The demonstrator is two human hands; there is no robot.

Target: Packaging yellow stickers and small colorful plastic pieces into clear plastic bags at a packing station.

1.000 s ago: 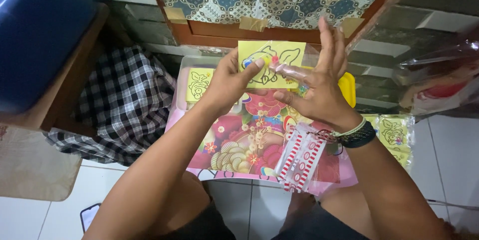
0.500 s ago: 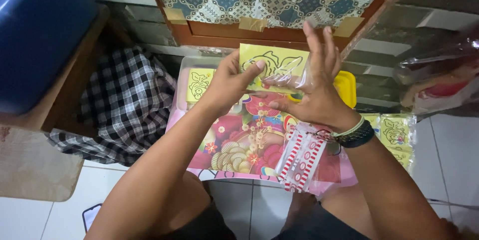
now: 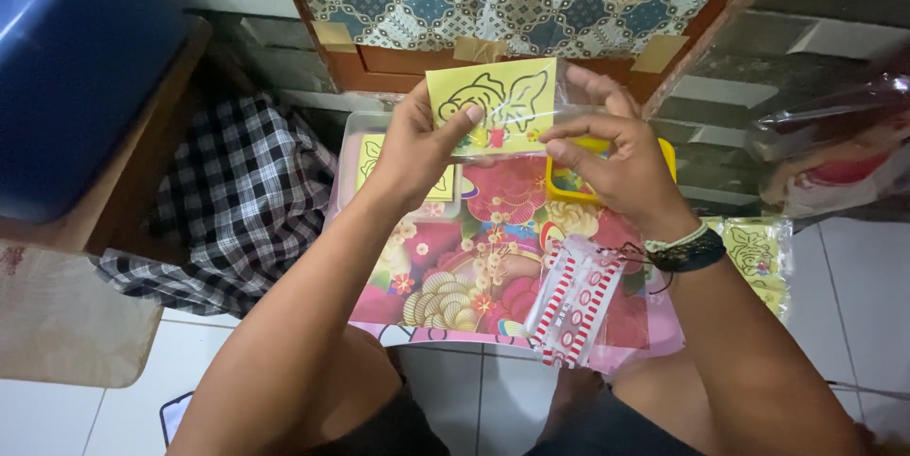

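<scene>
Both my hands hold up a yellow card [image 3: 493, 100] with a black outline drawing, inside a clear plastic sleeve. My left hand [image 3: 417, 148] grips its left lower edge with the thumb on the front. My right hand [image 3: 616, 157] pinches the sleeve's right lower side between thumb and fingers. Below them lies a pink floral board [image 3: 474, 266] on my lap. A second yellow card [image 3: 372, 157] lies in a clear tray under my left hand.
A yellow tray [image 3: 569, 186] sits behind my right hand. A red-and-white striped packet [image 3: 573, 309] lies on the board. More yellow cards in plastic [image 3: 758, 257] lie at right. A checked cloth [image 3: 223, 205] and a blue bin [image 3: 76, 67] are at left.
The card has been lifted higher, away from the board. My right hand's fingers, spread flat before, have curled into a pinch on the sleeve.
</scene>
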